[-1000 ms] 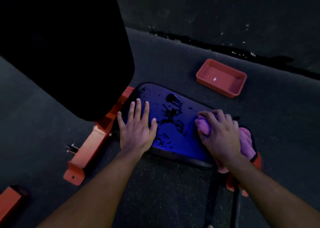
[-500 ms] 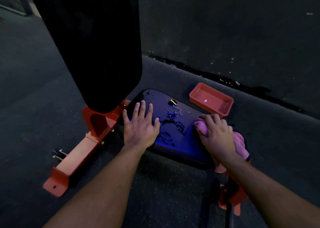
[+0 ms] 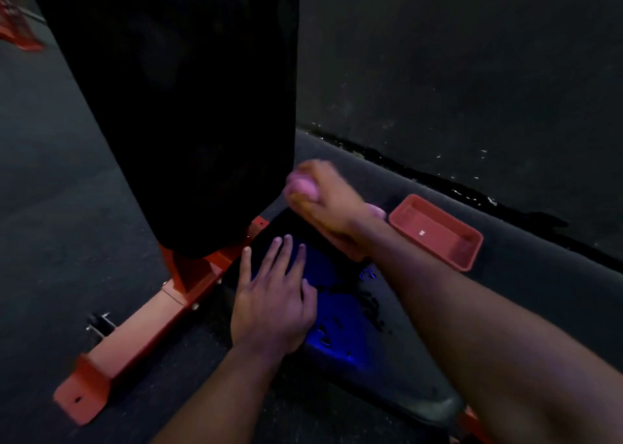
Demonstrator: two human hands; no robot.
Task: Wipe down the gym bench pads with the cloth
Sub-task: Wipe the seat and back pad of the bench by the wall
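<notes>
Left hand [image 3: 273,312] lies flat, fingers straight, pressing the wet dark seat pad [image 3: 340,312]; right hand [image 3: 323,204] is clenched around the crumpled pink cloth [image 3: 303,185] at the tall black upright back pad's [image 3: 188,106] lower right edge. A red plastic tray [image 3: 435,231] sits far right on the floor.

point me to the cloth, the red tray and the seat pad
cloth [image 3: 302,184], head view, on the pink bunch showing out of the right hand's grip
red tray [image 3: 467,241], head view, on its near-right rim
seat pad [image 3: 337,322], head view, on the wet blue-lit top
</notes>
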